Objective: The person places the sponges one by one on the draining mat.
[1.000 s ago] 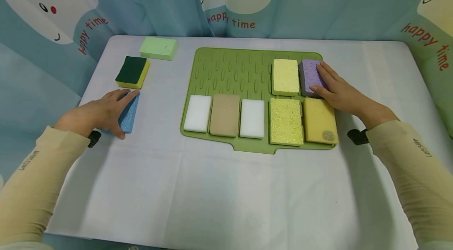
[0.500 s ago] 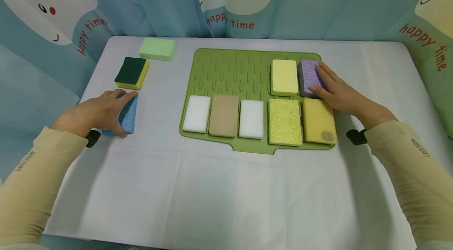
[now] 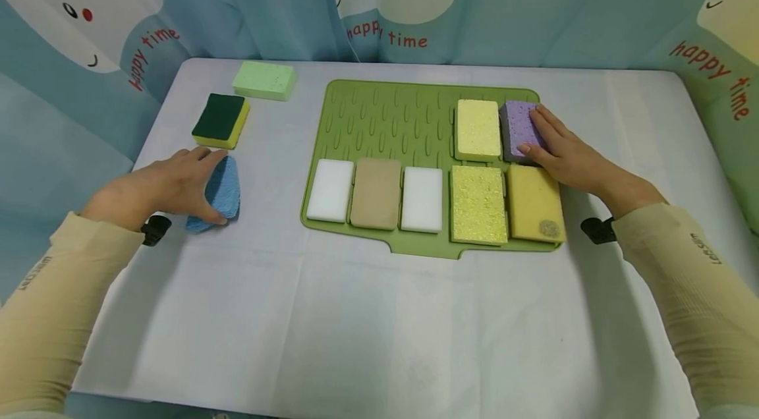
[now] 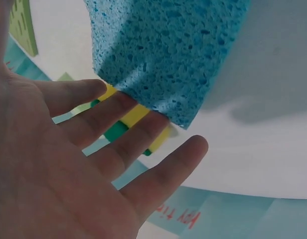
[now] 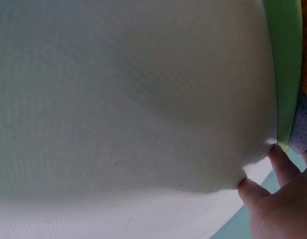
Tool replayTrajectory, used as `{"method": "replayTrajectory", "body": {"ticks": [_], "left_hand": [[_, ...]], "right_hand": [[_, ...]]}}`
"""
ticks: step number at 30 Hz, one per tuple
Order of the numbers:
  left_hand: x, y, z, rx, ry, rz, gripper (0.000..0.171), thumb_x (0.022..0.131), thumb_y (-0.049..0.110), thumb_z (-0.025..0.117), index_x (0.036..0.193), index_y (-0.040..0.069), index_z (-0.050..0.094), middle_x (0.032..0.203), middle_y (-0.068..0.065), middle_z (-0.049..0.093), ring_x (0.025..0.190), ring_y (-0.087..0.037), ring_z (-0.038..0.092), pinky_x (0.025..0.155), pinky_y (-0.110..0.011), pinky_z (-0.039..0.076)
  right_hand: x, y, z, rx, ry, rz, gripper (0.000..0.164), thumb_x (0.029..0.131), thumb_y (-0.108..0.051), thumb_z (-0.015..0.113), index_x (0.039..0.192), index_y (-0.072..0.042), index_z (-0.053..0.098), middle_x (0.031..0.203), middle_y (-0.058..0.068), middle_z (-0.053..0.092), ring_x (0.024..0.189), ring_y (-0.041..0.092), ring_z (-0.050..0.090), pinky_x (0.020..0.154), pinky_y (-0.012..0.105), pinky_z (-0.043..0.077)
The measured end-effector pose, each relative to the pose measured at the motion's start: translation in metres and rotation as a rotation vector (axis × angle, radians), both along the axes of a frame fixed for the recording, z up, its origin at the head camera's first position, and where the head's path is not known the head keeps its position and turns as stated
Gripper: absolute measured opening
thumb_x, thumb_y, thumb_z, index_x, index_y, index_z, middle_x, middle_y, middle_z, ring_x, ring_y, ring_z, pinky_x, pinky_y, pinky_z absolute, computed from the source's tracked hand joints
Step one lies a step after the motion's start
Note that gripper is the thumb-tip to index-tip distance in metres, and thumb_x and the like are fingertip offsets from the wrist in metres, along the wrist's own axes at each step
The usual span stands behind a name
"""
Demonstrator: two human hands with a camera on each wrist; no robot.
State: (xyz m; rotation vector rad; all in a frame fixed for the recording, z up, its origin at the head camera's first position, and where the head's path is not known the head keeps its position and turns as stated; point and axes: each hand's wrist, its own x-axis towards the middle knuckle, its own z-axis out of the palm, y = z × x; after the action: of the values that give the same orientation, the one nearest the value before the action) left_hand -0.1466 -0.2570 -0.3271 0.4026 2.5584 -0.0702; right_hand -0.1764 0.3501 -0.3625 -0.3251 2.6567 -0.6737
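Note:
On the left of the table, my left hand [image 3: 172, 185] holds a blue sponge [image 3: 224, 192] between the thumb at its near edge and the fingertips at its far edge. The sponge is tilted and bows a little; in the left wrist view its porous face [image 4: 158, 45] shows, with fingertips along one edge. At the right, my right hand [image 3: 569, 149] rests on a purple sponge [image 3: 522, 126], index finger and thumb lying over its top. That sponge sits at the far right corner of a green ridged mat [image 3: 385, 116]. In the right wrist view two fingertips [image 5: 250, 189] touch the white cloth.
Beyond the left hand lie a green-and-yellow scouring sponge [image 3: 221, 120] and a pale green sponge [image 3: 264, 80]. The mat also bears two white sponges [image 3: 330, 190], a beige one [image 3: 376, 194], and several yellow ones [image 3: 479, 205]. A curtain [image 3: 267, 4] hangs behind the table.
My left hand has taken up the blue sponge, which was flat on the table; it has tipped and shifted slightly right. My right hand has stayed on the purple sponge.

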Motion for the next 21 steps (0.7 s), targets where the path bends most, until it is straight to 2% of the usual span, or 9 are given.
{"method": "replayTrajectory", "body": {"ticks": [11,21], "left_hand": [[-0.004,0.009,0.010,0.068,-0.015,0.047,0.120,0.068,0.059,0.083,0.151,-0.004,0.024,0.151,-0.034,0.028,0.135,-0.052,0.033,0.101,-0.073,0.036],[-0.009,0.021,0.020,0.099,0.037,0.005,0.114,0.072,0.056,0.081,0.152,-0.004,0.026,0.145,-0.031,0.035,0.129,-0.049,0.042,0.097,-0.069,0.043]], "right_hand": [[0.000,0.000,0.001,0.005,-0.004,0.001,0.081,0.105,-0.045,0.039,0.159,-0.015,-0.013,0.166,0.008,-0.021,0.153,0.036,-0.015,0.120,0.065,0.001],[0.000,0.000,0.000,-0.009,-0.002,-0.001,0.080,0.105,-0.045,0.039,0.159,-0.015,-0.012,0.166,0.007,-0.021,0.153,0.036,-0.015,0.120,0.065,0.000]]}}
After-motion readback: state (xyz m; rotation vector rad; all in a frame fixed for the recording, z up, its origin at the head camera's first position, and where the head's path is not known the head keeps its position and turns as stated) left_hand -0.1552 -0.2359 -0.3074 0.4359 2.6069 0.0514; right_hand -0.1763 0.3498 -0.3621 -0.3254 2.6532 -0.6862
